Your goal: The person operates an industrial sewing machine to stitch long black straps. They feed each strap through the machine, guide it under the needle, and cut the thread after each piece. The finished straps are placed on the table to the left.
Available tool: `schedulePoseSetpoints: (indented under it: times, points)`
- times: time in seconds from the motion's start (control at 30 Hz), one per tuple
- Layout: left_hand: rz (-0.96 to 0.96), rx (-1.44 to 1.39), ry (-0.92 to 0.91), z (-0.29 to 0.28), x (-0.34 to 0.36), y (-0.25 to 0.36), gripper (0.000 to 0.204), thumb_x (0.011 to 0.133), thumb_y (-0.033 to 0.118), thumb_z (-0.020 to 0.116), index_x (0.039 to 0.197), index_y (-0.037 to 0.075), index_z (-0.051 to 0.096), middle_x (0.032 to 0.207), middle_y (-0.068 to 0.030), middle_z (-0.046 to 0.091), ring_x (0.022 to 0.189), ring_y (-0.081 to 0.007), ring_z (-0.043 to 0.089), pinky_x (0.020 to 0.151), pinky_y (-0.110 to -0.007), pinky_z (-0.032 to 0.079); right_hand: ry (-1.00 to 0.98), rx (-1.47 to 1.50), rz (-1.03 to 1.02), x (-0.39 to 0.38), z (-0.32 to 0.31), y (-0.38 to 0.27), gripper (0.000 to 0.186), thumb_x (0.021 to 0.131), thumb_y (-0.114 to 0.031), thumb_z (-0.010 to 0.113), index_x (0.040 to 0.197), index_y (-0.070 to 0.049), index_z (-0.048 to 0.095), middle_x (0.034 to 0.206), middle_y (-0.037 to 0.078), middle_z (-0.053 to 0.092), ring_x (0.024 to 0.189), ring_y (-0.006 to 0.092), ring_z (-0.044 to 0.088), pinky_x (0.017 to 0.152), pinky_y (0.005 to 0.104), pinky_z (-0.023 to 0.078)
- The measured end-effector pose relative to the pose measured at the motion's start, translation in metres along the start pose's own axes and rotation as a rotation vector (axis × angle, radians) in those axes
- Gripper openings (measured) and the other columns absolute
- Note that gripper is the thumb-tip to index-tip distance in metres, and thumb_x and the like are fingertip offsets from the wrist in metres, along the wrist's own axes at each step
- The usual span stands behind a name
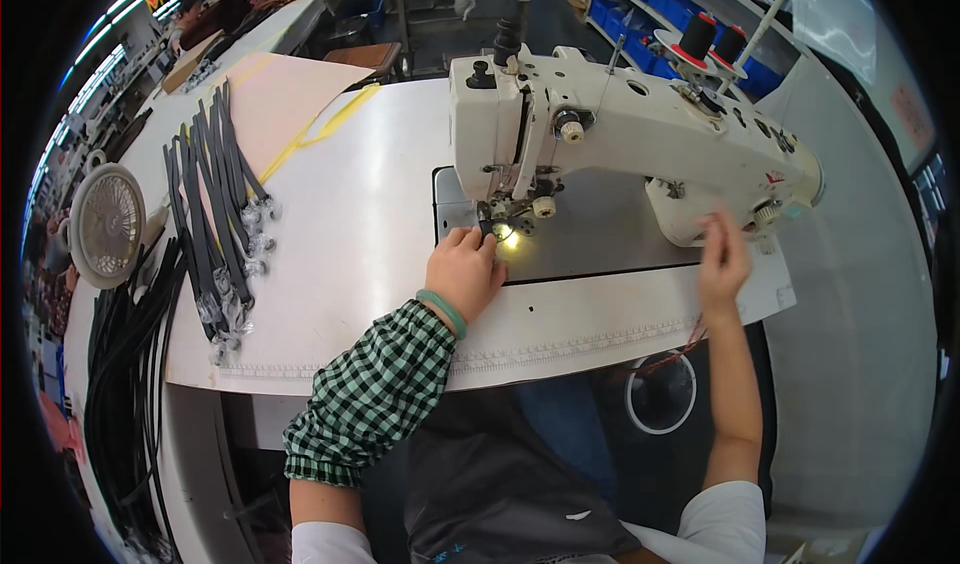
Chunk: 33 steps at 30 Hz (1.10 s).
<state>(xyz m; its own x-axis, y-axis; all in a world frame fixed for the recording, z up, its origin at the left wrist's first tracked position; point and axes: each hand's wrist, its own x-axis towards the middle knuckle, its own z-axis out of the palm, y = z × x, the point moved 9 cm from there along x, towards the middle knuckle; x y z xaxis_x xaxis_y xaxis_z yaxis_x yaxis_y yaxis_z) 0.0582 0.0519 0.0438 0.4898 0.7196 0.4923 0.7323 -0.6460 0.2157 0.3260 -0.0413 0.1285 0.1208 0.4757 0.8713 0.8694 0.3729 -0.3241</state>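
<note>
A white industrial sewing machine [600,114] stands across the table in front of me. My left hand [465,269] lies at its needle area, fingers bent and close together beside the presser foot [487,216]. A small lamp [509,237] glows right by the fingertips. Whatever those fingers press or grip is mostly hidden; only something small and dark shows there. On the right, my right hand [724,256] is raised in front of the machine's lower right end, with its fingers smeared by motion. A checked green-and-black sleeve [375,389] covers my left forearm.
Left of the machine lie several dark straps [212,194] with plastic-wrapped ends. Longer black straps [130,374] hang over the left edge near a round grey mesh-fronted thing [107,224]. A measuring scale [560,347] runs along the front edge. Thread cones [698,39] stand behind the machine.
</note>
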Motion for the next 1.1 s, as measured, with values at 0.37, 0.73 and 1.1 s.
schedulePoseSetpoints:
  times: [0.37,0.73,1.1]
  points:
    - [0.042,-0.031,0.011,0.004,-0.003,-0.009,0.025,0.065,0.001,0.057,0.089,0.004,0.062,0.098,-0.0097,0.059,0.092,-0.0236,0.055,0.079,-0.032,0.048,-0.225,-0.683,0.729,0.110,-0.149,0.325,0.042,0.088,-0.035,0.036,0.112,-0.003,0.051,0.095,0.013,0.059,0.078,0.0243,0.058,0.070,0.0343,0.045]
    - [0.066,-0.094,-0.002,0.003,0.002,-0.005,0.025,0.066,0.002,0.058,0.090,0.005,0.063,0.095,-0.0097,0.061,0.092,-0.0231,0.055,0.078,-0.031,0.048,0.336,-0.271,0.669,0.031,-0.167,0.340,0.045,0.088,-0.041,0.041,0.098,0.001,0.053,0.090,0.011,0.058,0.080,0.0192,0.054,0.068,0.0295,0.043]
    - [0.071,-0.065,0.025,-0.001,0.001,-0.007,0.023,0.068,0.006,0.059,0.091,0.008,0.063,0.092,-0.0070,0.060,0.087,-0.0217,0.055,0.075,-0.031,0.048,0.268,-0.017,0.776,0.028,-0.155,0.343,0.039,0.090,-0.037,0.040,0.103,-0.001,0.048,0.095,0.010,0.055,0.082,0.0179,0.055,0.067,0.0295,0.047]
